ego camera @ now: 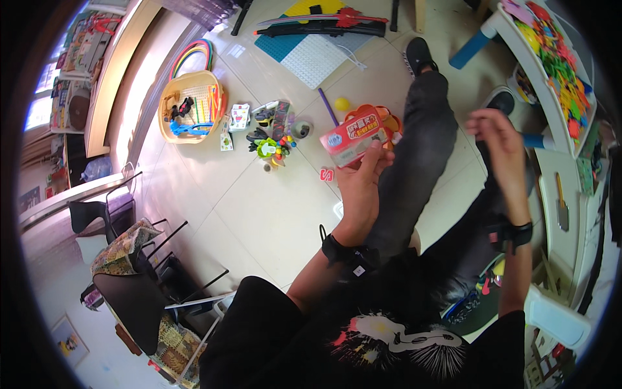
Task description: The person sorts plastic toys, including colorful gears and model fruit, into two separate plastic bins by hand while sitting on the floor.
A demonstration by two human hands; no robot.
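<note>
A flat red and clear box (pixel 358 136) bearing printed writing is gripped by my left hand (pixel 362 189), the thumb pressed on its face. Partly hidden behind it, an orange plastic toy (pixel 395 119) lies on the floor. My right hand (pixel 496 138) is raised above my right leg, fingers slightly apart, with nothing visible in it. Just beyond the box are a yellow ball (pixel 342 103) and a purple stick (pixel 328 107). Near my left fingers, a red S-shaped letter piece (pixel 327 175) rests on the tiles.
A yellow plastic basket (pixel 165 104) of toys, picture cards (pixel 239 117) and a toy cluster (pixel 272 146) lie left. Toy swords (pixel 323 24) rest across building baseplates (pixel 311 61) ahead. A white table (pixel 559 104) heaped with toys stands right; chairs (pixel 129 301) stand lower left.
</note>
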